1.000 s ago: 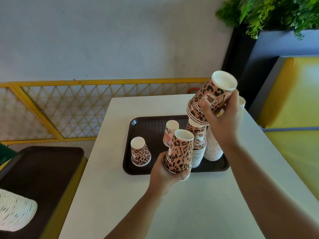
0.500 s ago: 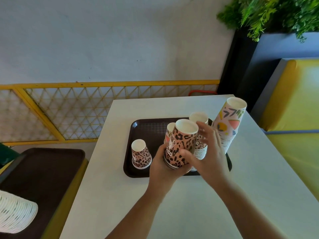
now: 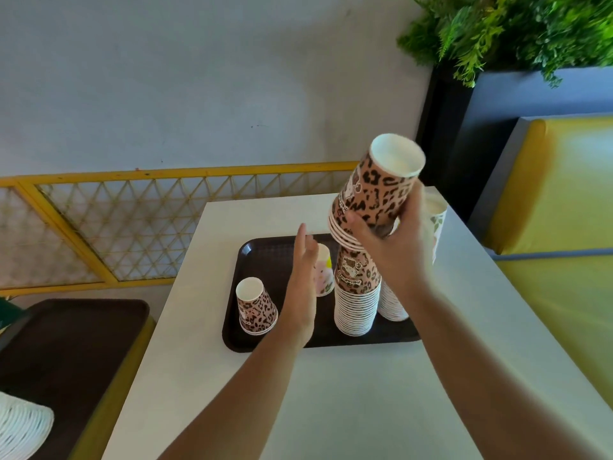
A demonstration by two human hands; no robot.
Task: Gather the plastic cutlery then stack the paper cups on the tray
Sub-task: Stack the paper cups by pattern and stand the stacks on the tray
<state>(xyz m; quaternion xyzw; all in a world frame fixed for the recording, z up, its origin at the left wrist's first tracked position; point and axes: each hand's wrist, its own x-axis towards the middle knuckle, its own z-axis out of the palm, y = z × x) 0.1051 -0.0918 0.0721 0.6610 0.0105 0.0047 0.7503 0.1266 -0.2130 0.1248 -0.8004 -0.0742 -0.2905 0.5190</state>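
A dark brown tray (image 3: pixel 285 345) lies on the white table (image 3: pixel 331 410). My right hand (image 3: pixel 394 247) grips a few nested leopard-print cups (image 3: pixel 374 197), upside down and tilted, just above a tall leopard-print stack (image 3: pixel 357 293) on the tray. A second stack (image 3: pixel 393 308) stands behind it, mostly hidden by my arm, with a leaf-print cup (image 3: pixel 438 217) at its top. My left hand (image 3: pixel 303 287) hovers open over the tray, fingers straight. A single upturned leopard cup (image 3: pixel 255 305) stands at the tray's left. A pink cup (image 3: pixel 323 275) peeks out behind my left hand. No cutlery shows.
A second dark tray (image 3: pixel 73 353) sits on a yellow seat at lower left, with white stacked cups (image 3: pixel 20 426) on it. A yellow mesh railing (image 3: pixel 116 227) runs behind the table. A yellow bench (image 3: pixel 564 210) and a planter with green plants (image 3: pixel 517 31) are at the right.
My right hand took the leopard cups from my left hand and lifted them above the tall stack. My left hand let go and now hangs open over the tray.
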